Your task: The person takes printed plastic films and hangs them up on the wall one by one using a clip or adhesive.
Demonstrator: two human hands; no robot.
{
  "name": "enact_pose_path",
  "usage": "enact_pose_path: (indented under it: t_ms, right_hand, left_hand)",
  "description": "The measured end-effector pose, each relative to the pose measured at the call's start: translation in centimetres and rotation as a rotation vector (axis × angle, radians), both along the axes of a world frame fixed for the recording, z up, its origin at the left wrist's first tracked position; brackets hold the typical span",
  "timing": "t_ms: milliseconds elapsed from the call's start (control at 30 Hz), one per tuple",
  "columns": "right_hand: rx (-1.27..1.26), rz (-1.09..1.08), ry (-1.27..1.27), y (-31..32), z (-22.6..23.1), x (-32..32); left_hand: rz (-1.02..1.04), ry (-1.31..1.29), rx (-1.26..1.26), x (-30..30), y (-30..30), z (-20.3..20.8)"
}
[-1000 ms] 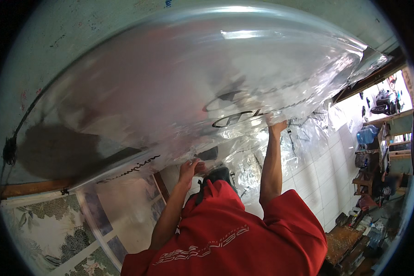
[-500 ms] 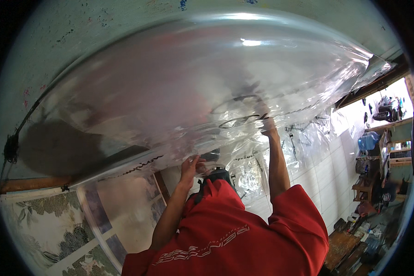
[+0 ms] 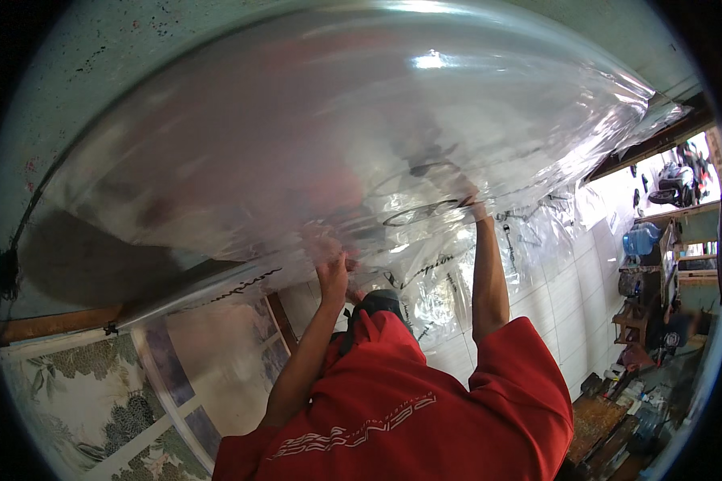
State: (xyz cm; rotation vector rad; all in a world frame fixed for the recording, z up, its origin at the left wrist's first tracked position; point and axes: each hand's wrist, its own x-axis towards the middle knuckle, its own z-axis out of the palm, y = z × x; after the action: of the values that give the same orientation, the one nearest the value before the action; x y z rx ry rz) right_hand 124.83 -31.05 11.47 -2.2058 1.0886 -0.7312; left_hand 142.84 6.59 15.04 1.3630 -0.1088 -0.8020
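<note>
A large sheet of clear plastic film (image 3: 241,152) bulges over a pale green surface (image 3: 88,96) with specks of paint. My left hand (image 3: 332,276) is at the film's near edge, its fingers partly behind the film and closed on it. Farther right, my right hand (image 3: 475,207) grips the same edge, with its fingers blurred by the glossy layer. Both forearms reach up from red sleeves (image 3: 513,377). Black printed marks show along the film's edge. More printed film (image 3: 437,297) hangs down between and beyond my arms.
White tiles (image 3: 537,321) form the floor. Lower left lies a leaf-patterned covering (image 3: 88,393). At the right stand a blue water jug (image 3: 640,239), wooden shelving (image 3: 634,329) and a cluttered bench (image 3: 598,421). A motorcycle (image 3: 672,186) is visible through the opening.
My left hand has moved slightly up, in behind the film's edge. My right hand has shifted a little up and right. The film's bulge has spread toward the upper left.
</note>
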Motion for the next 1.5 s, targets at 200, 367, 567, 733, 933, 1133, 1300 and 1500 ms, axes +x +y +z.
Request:
enact_pose_path:
  t_ms: [200, 367, 567, 733, 933, 1133, 1300, 1500]
  right_hand:
    - [-0.067, -0.022, -0.049, 0.9, -1.1, 1.5]
    - [-0.174, -0.088, -0.104, 2.5, -3.4, 0.9]
    - [-0.250, -0.205, -0.155, 4.0, -5.6, 0.4]
    - [-0.131, 0.080, 0.383, 8.7, -5.1, 1.0]
    - [-0.332, 0.169, 0.191, 7.0, -9.4, 0.4]
    - [0.348, 0.172, 0.037, 0.3, -14.0, 0.9]
    - [0.386, 0.149, 0.331, 4.7, -8.7, 1.8]
    - [-0.351, 0.316, 0.125, 5.9, -8.4, 0.8]
  left_hand:
    - [0.321, -0.078, 0.115, 1.8, -0.6, -6.7]
    - [0.175, 0.025, 0.328, 0.7, -1.2, -5.5]
    - [0.147, -0.105, 0.502, 0.0, -2.8, -2.3]
    - [0.243, -0.140, 0.513, 1.3, -2.0, -5.9]
    - [0.082, -0.556, 0.713, -1.5, 0.3, -4.7]
    - [-0.315, -0.493, 0.432, -5.1, 2.8, 3.6]
    - [-0.409, -0.739, 0.243, -3.2, -2.3, 0.9]
    - [-1.043, -1.162, 0.803, 0.5, -5.0, -5.4]
